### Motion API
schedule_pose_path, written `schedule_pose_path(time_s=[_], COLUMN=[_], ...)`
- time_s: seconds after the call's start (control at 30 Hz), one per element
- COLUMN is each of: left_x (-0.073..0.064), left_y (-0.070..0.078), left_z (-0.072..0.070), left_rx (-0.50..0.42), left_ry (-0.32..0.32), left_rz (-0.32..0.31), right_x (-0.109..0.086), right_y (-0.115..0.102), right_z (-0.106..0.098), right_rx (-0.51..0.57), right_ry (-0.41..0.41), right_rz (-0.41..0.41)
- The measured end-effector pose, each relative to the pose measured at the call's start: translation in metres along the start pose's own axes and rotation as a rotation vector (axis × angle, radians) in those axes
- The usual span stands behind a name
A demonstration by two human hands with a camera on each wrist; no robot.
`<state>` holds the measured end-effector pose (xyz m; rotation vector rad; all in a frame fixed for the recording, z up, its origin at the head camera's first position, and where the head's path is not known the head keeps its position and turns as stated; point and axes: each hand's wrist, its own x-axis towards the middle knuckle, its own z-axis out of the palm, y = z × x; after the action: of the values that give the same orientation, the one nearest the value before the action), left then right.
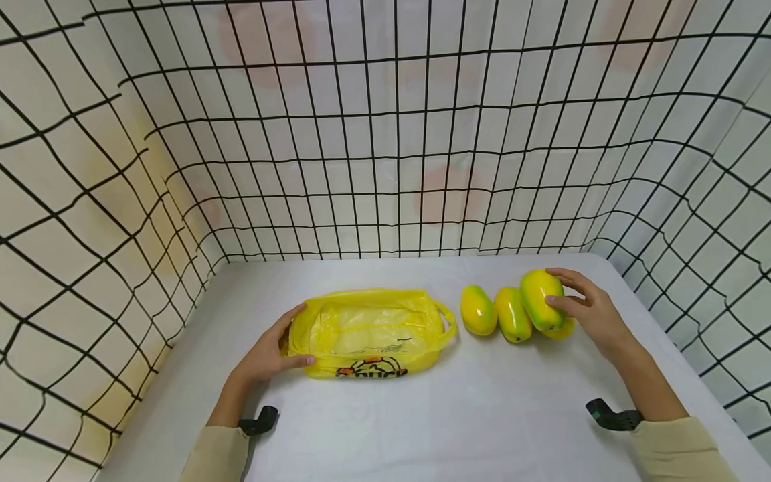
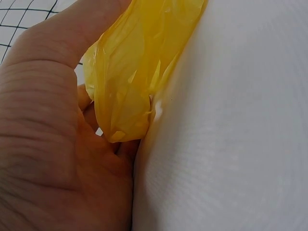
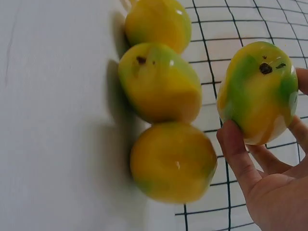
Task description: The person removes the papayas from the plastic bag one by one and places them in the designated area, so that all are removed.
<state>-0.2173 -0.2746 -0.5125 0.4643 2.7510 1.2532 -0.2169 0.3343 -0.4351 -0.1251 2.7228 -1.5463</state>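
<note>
A yellow plastic bag [image 1: 373,331] lies on its base with its mouth spread open and a loop handle at its right end. My left hand [image 1: 271,351] holds the bag's left end, thumb on the near side and fingers toward the far side. The left wrist view shows the crinkled end of the bag [image 2: 127,96] between thumb and fingers. My right hand [image 1: 593,311] grips a glossy yellow-green mango [image 1: 541,298], lifted off the table. In the right wrist view, the held mango [image 3: 260,94] sits between thumb and fingertips.
Three more mangoes rest on the white table [image 1: 482,415]: one at the left [image 1: 478,310], a middle mango [image 1: 512,314], and one partly hidden mango [image 1: 561,329] under the lifted one. Black grid netting [image 1: 409,134] over white sheeting borders the back and sides.
</note>
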Motion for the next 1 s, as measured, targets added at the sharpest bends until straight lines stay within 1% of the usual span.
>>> schedule_pose_path(time_s=[0.23, 0.47, 0.63, 0.83, 1.0], left_x=[0.0, 0.0, 0.001, 0.001, 0.001], left_y=[-0.001, 0.0, 0.0, 0.0, 0.0], left_z=[0.0, 0.0, 0.001, 0.001, 0.001], left_rx=[-0.007, -0.008, -0.013, -0.003, -0.01], left_ry=[0.0, 0.006, 0.005, 0.008, 0.011], left_rz=[-0.012, -0.02, -0.027, -0.027, -0.03], right_x=[-0.005, -0.007, -0.005, -0.002, -0.001], right_y=[0.02, 0.025, 0.037, 0.058, 0.072], right_z=[-0.016, -0.032, -0.045, -0.053, -0.056], right_rx=[-0.027, -0.036, -0.028, -0.017, 0.008], right_ry=[0.061, 0.08, 0.099, 0.115, 0.098], right_rz=[-0.002, -0.004, -0.002, 0.06, 0.095])
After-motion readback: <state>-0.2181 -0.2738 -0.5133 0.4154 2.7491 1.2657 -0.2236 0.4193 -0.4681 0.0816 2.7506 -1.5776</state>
